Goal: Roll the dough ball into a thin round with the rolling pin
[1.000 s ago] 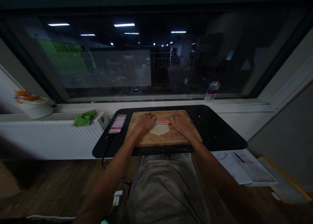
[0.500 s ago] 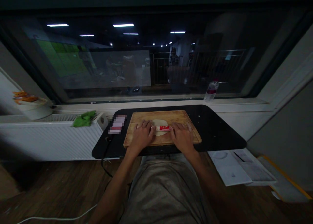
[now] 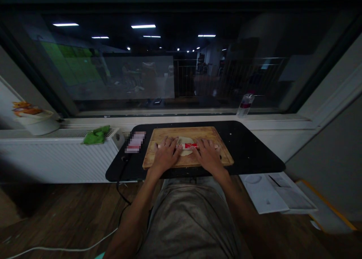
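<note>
A rolling pin [image 3: 187, 146] with a red and white label lies crosswise over a flat, pale piece of dough [image 3: 185, 152]. My left hand [image 3: 166, 155] rests on the pin's left part, its fingers over the top and the thumb near the label. On the right part lies my right hand [image 3: 208, 155], fingers draped across the pin, thumb close to the red label. Both palms hide much of the pin and the dough's sides. Beneath the dough is a wooden cutting board [image 3: 186, 131].
The board stands on a black table [image 3: 251, 149]. A phone-like thing [image 3: 135, 142], blurred out, lies left of it. A green cloth [image 3: 97, 135] and a white tub [image 3: 42, 124] sit on the radiator [image 3: 70, 157]. A water bottle [image 3: 245, 105] stands on the sill.
The rolling pin has rolled slightly away from me across the dough, both hands moving with it. More of the pin's ends shows beyond my fingers.
</note>
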Demonstrator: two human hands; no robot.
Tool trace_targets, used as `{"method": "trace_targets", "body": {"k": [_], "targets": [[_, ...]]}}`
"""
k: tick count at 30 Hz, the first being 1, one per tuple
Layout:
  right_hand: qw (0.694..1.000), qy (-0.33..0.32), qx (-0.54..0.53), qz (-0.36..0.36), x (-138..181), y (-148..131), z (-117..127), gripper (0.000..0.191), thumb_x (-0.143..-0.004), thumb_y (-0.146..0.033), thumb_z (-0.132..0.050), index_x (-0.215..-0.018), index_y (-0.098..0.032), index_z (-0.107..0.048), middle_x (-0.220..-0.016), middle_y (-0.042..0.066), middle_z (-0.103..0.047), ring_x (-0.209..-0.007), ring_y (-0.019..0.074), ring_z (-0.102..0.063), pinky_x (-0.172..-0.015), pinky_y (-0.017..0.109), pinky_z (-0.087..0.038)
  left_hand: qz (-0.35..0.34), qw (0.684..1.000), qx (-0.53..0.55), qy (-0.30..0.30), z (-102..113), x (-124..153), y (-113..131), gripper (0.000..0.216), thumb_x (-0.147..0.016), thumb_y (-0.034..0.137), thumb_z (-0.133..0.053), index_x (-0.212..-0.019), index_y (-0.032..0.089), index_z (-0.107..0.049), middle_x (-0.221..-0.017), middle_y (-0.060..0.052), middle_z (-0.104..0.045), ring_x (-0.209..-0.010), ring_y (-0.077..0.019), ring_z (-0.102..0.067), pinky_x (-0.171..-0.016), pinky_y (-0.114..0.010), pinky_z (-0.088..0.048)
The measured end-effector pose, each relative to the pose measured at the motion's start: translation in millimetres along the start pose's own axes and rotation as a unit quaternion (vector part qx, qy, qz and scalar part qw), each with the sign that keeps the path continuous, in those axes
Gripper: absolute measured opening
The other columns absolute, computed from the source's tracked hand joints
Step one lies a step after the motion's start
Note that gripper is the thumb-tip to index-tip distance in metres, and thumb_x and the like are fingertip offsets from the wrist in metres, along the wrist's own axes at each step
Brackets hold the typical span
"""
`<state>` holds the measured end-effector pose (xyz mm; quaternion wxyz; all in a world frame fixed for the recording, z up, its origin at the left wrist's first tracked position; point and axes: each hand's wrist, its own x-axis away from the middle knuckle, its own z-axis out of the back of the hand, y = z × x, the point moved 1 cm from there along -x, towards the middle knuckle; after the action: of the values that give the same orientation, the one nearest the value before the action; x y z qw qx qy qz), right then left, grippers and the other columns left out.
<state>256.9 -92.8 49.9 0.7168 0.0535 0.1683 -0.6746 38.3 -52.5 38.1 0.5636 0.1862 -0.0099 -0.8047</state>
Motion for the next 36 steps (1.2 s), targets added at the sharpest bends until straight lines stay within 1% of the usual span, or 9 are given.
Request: {"method": "trace_targets", "body": {"k": [5,9,12,15,19,24,28,31,36], "targets": [[0.999,-0.033,0.001,-0.013,-17.2,-2.8,6.1,0.054,-0.126,-0.054,-0.038,-0.164,-0.028,-0.066,-0.164,0.016,-0.068,-0.149,0.0377,-0.053,-0.118,0.060,-0.047,0.009,1.000,-0.010,-0.007,3.3,-18.3,3.0,0.053,-0.124,0.051,-0.040,-0.167,0.032,-0.066,-0.172,-0.013,-0.065,-0.160,-0.0407,-0.053,-0.129,-0.071,-0.044],[0.999,-0.049,-0.001,-0.018,-27.2,-4.1,8.2,0.054,-0.126,-0.054,-0.036,-0.161,-0.029,-0.068,-0.163,0.016,-0.068,-0.150,0.0383,-0.053,-0.118,0.062,-0.048,0.027,0.999,-0.029,0.010,1.9,-28.4,5.9,0.056,-0.124,0.052,-0.038,-0.164,0.030,-0.070,-0.171,-0.015,-0.065,-0.154,-0.0434,-0.056,-0.128,-0.071,-0.042],[0.998,-0.055,-0.010,-0.017,-35.2,-3.2,8.3,0.054,-0.126,-0.053,-0.034,-0.160,-0.029,-0.069,-0.164,0.016,-0.067,-0.152,0.0388,-0.051,-0.120,0.064,-0.047,0.030,0.999,-0.042,0.017,2.1,-36.1,7.0,0.057,-0.124,0.052,-0.035,-0.158,0.029,-0.074,-0.165,-0.015,-0.070,-0.149,-0.0437,-0.059,-0.126,-0.069,-0.042],[0.998,-0.054,-0.018,-0.016,-43.9,-1.8,7.2,0.054,-0.127,-0.052,-0.032,-0.156,-0.030,-0.071,-0.164,0.015,-0.067,-0.150,0.0386,-0.051,-0.120,0.066,-0.046,0.027,0.998,-0.053,0.006,5.6,-44.3,7.8,0.056,-0.125,0.050,-0.034,-0.152,0.028,-0.077,-0.158,-0.016,-0.074,-0.145,-0.0431,-0.061,-0.125,-0.066,-0.041],[0.999,-0.047,-0.009,-0.026,-46.5,-2.9,3.7,0.052,-0.127,-0.053,-0.033,-0.147,-0.029,-0.074,-0.160,0.015,-0.068,-0.146,0.0370,-0.053,-0.118,0.062,-0.047,0.024,0.997,-0.066,-0.017,9.3,-47.6,9.4,0.055,-0.125,0.048,-0.034,-0.150,0.025,-0.077,-0.154,-0.017,-0.076,-0.141,-0.0413,-0.065,-0.123,-0.064,-0.044],[0.998,-0.020,0.018,-0.049,-23.7,-9.1,-2.4,0.050,-0.126,-0.054,-0.037,-0.146,-0.025,-0.072,-0.151,0.018,-0.069,-0.141,0.0365,-0.053,-0.118,0.060,-0.043,0.031,0.999,-0.035,0.020,2.8,-27.6,13.1,0.051,-0.125,0.048,-0.039,-0.155,0.028,-0.074,-0.159,-0.016,-0.073,-0.144,-0.0390,-0.062,-0.124,-0.063,-0.047],[0.999,-0.001,0.018,-0.038,-1.4,-11.8,-3.1,0.049,-0.125,-0.054,-0.040,-0.156,-0.026,-0.067,-0.151,0.019,-0.070,-0.140,0.0376,-0.054,-0.123,0.064,-0.039,0.035,0.999,-0.019,0.026,-0.3,-3.1,18.0,0.049,-0.124,0.049,-0.043,-0.156,0.027,-0.072,-0.156,-0.017,-0.072,-0.149,-0.0393,-0.058,-0.122,-0.062,-0.050],[0.999,0.001,0.012,-0.033,9.9,-11.0,-2.8,0.048,-0.125,-0.052,-0.040,-0.157,-0.027,-0.067,-0.150,0.019,-0.070,-0.140,0.0383,-0.055,-0.124,0.066,-0.038,0.036,0.999,-0.020,0.031,0.9,11.0,21.5,0.046,-0.123,0.051,-0.047,-0.154,0.030,-0.073,-0.157,-0.017,-0.071,-0.155,-0.0397,-0.055,-0.125,-0.064,-0.048],[0.999,0.020,0.015,-0.020,27.2,-9.2,-6.5,0.048,-0.125,-0.052,-0.040,-0.153,-0.026,-0.069,-0.149,0.018,-0.071,-0.137,0.0380,-0.056,-0.123,0.064,-0.040,0.038,0.998,-0.026,0.039,1.4,27.8,26.0,0.046,-0.122,0.053,-0.049,-0.157,0.035,-0.071,-0.161,-0.015,-0.068,-0.161,-0.0410,-0.051,-0.128,-0.068,-0.044]]}}
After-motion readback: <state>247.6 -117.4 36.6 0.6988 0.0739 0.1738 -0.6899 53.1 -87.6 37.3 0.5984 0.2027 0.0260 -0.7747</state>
